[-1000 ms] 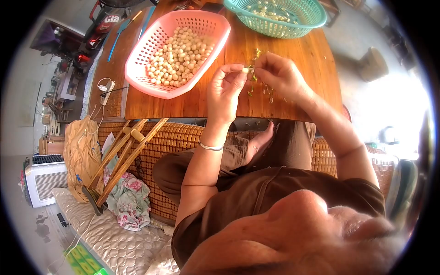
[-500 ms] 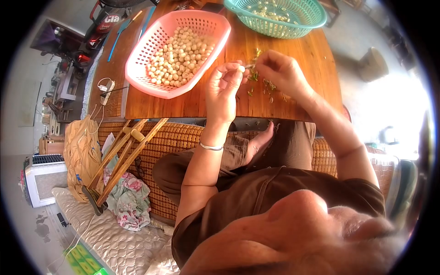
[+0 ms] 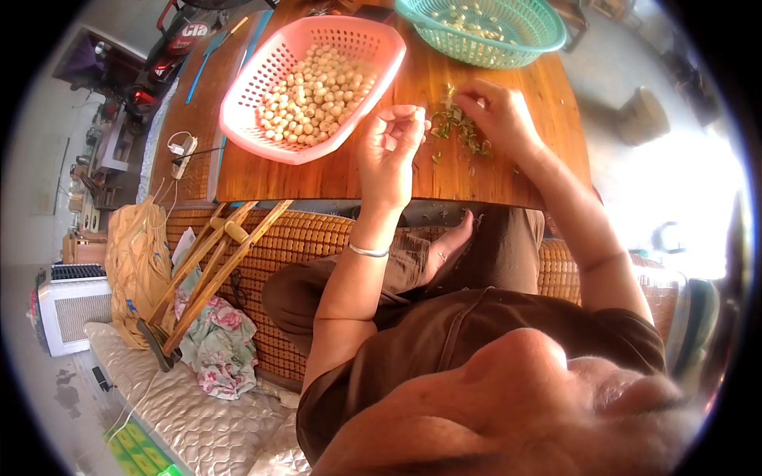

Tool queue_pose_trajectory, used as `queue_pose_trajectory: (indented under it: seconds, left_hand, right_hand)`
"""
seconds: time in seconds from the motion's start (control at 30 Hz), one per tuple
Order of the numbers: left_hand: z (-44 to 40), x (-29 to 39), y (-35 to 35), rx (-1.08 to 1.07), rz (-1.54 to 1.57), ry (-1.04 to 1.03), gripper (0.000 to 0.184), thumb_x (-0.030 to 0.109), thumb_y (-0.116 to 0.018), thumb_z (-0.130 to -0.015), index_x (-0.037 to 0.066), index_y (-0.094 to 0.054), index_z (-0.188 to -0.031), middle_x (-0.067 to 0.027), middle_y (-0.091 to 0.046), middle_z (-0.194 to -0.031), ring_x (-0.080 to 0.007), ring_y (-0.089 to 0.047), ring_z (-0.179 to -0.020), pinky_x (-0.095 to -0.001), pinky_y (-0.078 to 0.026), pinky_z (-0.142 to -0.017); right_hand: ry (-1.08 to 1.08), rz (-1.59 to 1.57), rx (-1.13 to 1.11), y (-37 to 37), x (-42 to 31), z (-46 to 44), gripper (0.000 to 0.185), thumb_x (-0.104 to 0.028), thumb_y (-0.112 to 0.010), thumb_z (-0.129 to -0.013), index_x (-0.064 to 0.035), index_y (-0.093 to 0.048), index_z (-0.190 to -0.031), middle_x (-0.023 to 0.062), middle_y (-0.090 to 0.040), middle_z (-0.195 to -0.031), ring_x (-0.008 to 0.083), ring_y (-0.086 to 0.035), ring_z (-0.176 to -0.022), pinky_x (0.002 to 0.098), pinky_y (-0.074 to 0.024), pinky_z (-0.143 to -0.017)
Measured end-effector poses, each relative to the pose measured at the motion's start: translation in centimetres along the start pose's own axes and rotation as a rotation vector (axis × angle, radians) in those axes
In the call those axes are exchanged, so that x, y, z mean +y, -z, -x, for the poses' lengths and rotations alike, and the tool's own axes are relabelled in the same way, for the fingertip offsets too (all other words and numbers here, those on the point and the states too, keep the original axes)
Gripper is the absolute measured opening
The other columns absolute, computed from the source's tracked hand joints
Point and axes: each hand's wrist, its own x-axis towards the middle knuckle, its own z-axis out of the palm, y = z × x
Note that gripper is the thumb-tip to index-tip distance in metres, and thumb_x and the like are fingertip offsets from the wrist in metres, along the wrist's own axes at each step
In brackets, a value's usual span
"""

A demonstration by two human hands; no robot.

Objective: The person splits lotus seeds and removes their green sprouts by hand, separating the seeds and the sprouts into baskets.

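Slumping at the far left, a tan bag [image 3: 141,262] leans beside a wooden frame [image 3: 210,297], with a floral cloth [image 3: 218,345] crumpled on the padded seat just below. Further up, a white power strip [image 3: 183,157] and a slim blue tool [image 3: 205,67] lie left of the pink basket [image 3: 236,119]. That basket sits on the wooden desk [image 3: 294,184], its bottom covered with round, pale seeds [image 3: 317,95]. Just right of it, above the front part of the desk, the left hand [image 3: 389,155] is raised with its grip narrow: thumb and forefinger meet around a small pale piece [image 3: 418,113], mostly hidden by the fingertips. Green scraps [image 3: 456,131] are scattered over the wood between the two hands. Behind them, toward the far edge, the teal basket [image 3: 425,30] contains small whitish pieces [image 3: 468,20]. The right hand [image 3: 504,115] is apart from the left, fingers bent and bunched beside the scraps; whether its grip has anything in it, I cannot tell. A round stool [image 3: 644,117] stands on the floor at the far right.
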Motion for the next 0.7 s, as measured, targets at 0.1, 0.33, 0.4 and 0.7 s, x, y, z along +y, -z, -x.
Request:
queue_pose_trajectory:
  seconds: [0.1, 0.33, 0.4, 0.7]
  left_hand:
    - [0.0, 0.1, -0.1, 0.003, -0.011, -0.01, 0.016, 0.006, -0.066, -0.093, 0.004, -0.06, -0.108, -0.0067, -0.067, -0.103, -0.0122, -0.063, -0.089, -0.0255, -0.051, -0.078]
    - [0.0, -0.1, -0.1, -0.002, -0.039, -0.035, 0.015, 0.007, -0.066, -0.094, 0.004, -0.061, -0.108, -0.0063, -0.067, -0.103, -0.0116, -0.063, -0.087, -0.0254, -0.051, -0.076]
    - [0.0, 0.0, -0.2, -0.005, -0.042, -0.038, 0.015, 0.007, -0.066, -0.094, 0.004, -0.061, -0.108, -0.0064, -0.067, -0.102, -0.0117, -0.063, -0.087, -0.0254, -0.051, -0.076]
    - [0.1, 0.1, -0.4, -0.02, -0.077, -0.032, 0.015, 0.006, -0.065, -0.094, 0.003, -0.061, -0.108, -0.0057, -0.067, -0.1, -0.0122, -0.064, -0.087, -0.025, -0.051, -0.075]
  right_hand:
    - [-0.042, 0.032, -0.047, 0.4, -0.2, -0.2, 0.015, -0.017, -0.071, -0.087, -0.0041, -0.069, -0.094, 0.0099, -0.069, -0.078, 0.0217, -0.066, -0.069, 0.033, -0.053, -0.067]
    - [0.021, -0.055, 0.052, -0.2, 1.4, -0.5, 0.019, -0.016, -0.071, -0.088, -0.0033, -0.066, -0.101, 0.0096, -0.072, -0.086, 0.0198, -0.066, -0.07, 0.0324, -0.0534, -0.069]
    - [0.023, -0.065, 0.05, -0.2, 1.4, -0.4, 0.018, -0.015, -0.07, -0.088, -0.0036, -0.066, -0.102, 0.0096, -0.072, -0.087, 0.0204, -0.067, -0.072, 0.0322, -0.0535, -0.069]
    - [0.049, -0.027, 0.031, 0.3, 1.9, -0.9, 0.016, -0.014, -0.067, -0.089, -0.0058, -0.067, -0.104, 0.007, -0.072, -0.087, 0.0196, -0.065, -0.07, 0.0314, -0.0518, -0.066]
